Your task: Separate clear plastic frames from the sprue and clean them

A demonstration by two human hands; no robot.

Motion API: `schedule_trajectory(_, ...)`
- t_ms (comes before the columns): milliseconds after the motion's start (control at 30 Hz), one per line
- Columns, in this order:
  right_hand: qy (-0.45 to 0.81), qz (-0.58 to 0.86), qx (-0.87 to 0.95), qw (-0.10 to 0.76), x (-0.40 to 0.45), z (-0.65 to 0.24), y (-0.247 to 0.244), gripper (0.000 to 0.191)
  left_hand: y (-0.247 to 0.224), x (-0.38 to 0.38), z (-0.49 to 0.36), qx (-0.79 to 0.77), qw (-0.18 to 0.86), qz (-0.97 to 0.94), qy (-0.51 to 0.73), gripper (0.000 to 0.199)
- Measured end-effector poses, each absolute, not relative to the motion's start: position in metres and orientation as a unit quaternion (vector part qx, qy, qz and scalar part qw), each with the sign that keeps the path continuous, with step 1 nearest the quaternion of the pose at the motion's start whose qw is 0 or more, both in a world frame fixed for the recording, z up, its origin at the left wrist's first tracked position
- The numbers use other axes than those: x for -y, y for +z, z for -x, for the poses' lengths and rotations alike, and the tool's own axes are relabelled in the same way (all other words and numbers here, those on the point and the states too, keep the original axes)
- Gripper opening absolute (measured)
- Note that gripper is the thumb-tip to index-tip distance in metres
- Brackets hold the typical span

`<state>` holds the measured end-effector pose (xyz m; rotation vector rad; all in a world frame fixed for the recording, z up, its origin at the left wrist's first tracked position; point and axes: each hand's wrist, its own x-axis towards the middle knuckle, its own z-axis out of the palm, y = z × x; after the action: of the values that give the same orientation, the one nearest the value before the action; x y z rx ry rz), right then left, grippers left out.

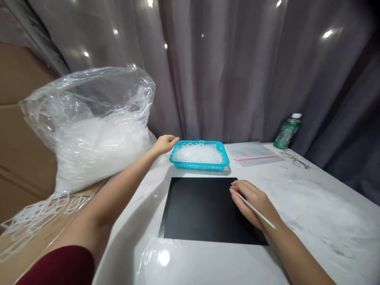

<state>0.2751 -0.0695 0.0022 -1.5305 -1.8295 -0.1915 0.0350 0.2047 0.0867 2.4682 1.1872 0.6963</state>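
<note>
My right hand [252, 200] is closed around a slim white pen-like stick [257, 211], its thin tip pointing up and left. That hand rests over the right side of a black rectangular mat [202, 209] lying flat on the white table. My left hand [166, 145] reaches forward to the left corner of a turquoise plastic basket [199, 166], its fingers closed at the rim. Inside the basket lies a heap of small white pieces [198, 153], too small to make out singly. The basket stands just behind the mat.
Left of the table, a large clear bag [101, 146] bulges with white pieces; white plastic frames [38, 217] lie beside it on cardboard [26, 241]. At the back right are a flat zip bag [252, 152], a green bottle [287, 132] and eyeglasses [297, 160]. Grey curtains [219, 71] hang behind.
</note>
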Motion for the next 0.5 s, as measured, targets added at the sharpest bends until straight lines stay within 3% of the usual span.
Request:
schedule_trajectory(100, -0.078, 0.593, 0.719, 0.354, 0.073, -0.275, 0.001, 0.014, 0.075, -0.178, 0.032, -0.42, 0.155, -0.89, 0.086, 0.025)
schedule_trajectory(233, -0.028, 0.613, 0.736, 0.287, 0.075, -0.278, -0.005, 0.018, 0.048, -0.128, 0.104, -0.421, 0.161, -0.891, -0.045, 0.034)
schedule_trajectory(500, 0.103, 0.652, 0.712, 0.242, 0.072, -0.263, 0.001, 0.021, 0.031, -0.08, 0.118, -0.41, 0.167, -0.897, 0.017, 0.02)
